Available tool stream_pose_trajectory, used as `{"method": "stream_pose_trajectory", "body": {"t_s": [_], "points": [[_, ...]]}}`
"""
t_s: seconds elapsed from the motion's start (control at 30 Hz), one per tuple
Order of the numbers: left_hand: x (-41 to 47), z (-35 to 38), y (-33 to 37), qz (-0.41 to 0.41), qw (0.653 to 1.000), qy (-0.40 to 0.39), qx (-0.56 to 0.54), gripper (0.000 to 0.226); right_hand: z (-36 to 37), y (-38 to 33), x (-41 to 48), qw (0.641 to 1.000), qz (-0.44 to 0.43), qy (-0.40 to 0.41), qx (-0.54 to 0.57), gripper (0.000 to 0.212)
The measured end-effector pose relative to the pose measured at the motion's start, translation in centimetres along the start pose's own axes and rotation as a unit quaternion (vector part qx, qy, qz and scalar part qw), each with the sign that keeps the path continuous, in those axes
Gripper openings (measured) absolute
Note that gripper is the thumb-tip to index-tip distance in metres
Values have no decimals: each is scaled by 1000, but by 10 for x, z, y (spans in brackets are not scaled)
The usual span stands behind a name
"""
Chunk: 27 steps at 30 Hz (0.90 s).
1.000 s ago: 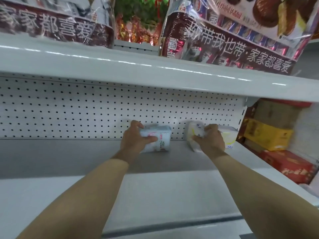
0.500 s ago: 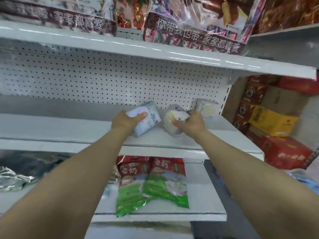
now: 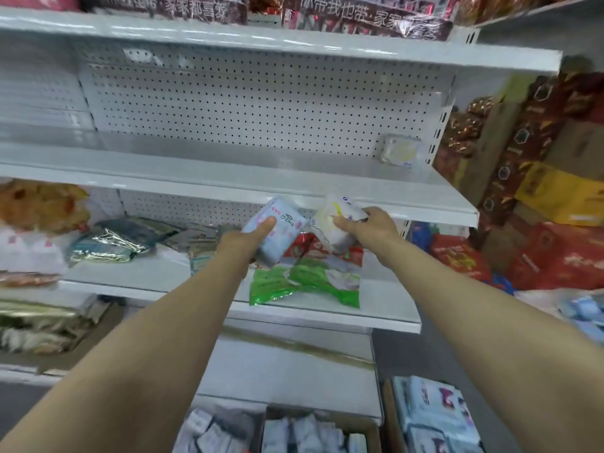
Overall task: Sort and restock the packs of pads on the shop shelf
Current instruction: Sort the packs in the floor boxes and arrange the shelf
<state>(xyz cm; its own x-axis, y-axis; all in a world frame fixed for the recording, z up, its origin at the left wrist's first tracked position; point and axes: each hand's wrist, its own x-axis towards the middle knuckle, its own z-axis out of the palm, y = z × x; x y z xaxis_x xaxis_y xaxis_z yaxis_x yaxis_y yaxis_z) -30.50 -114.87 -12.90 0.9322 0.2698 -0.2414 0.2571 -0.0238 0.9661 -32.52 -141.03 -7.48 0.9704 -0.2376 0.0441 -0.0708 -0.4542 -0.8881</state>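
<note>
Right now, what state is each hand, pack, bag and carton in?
left hand: grips the blue pack, off the shelf.
right hand: grips the white pack, off the shelf.
third pack: upright at the back of the middle shelf.
green bags: lying flat.
carton: open, holding packs.

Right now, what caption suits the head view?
Left hand grips blue pack, right hand white pack; third pack sits on shelf.

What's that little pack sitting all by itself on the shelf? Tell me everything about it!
It's a small, squarish white soft-plastic pack of pads with pale yellow print, too blurry to read. It stands upright at the right end of the white metal shelf, seemingly against the white pegboard back. Nothing else touches it.
</note>
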Motion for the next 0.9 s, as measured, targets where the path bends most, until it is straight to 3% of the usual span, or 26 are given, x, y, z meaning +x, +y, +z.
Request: {"method": "stream_pose_trajectory", "body": {"t_s": [0.07, 0.17, 0.23, 0.37, 0.5, 0.6, 0.7, 0.73, 0.83, 0.9], "points": [[-13, -1, -21, -16, 999, -17, -30, 133, 6, 18, -11, 999, 29, -13, 10, 40], [-16, 0, -57, -65, 995, -44, -57, 101, 21, 55, -12, 998, 60, -25, 17, 74], [-11, 3, -86, -96, 993, -50, -47, 84, 33, 80, -12, 997, 77, -22, 25, 84], [-1, 10, -154, -153, 986, -60, -32, 58, 55, 120, -26, 991, 131, -27, -3, 56], [0, 23, -225, -234, 968, -77, -46, 59, 81, 189, -31, 983, 178, -44, -31, 44], [-1, 33, -278, -282, 955, -90, -21, 46, 99, 241, -44, 966, 255, -45, 0, 33], [5, 44, -335, -328, 940, -91, -7, 80, 118, 302, -54, 946, 320, -37, 27, 67], [7, 47, -353, -346, 934, -88, -8, 82, 123, 323, -57, 941, 335, -29, 27, 70], [10, 56, -406, -393, 917, -66, 8, 79, 137, 380, -64, 923, 381, -29, 50, 50], [13, 61, -441, -411, 910, -44, 37, 74, 148, 417, -66, 906, 421, -21, 39, 76]]}}
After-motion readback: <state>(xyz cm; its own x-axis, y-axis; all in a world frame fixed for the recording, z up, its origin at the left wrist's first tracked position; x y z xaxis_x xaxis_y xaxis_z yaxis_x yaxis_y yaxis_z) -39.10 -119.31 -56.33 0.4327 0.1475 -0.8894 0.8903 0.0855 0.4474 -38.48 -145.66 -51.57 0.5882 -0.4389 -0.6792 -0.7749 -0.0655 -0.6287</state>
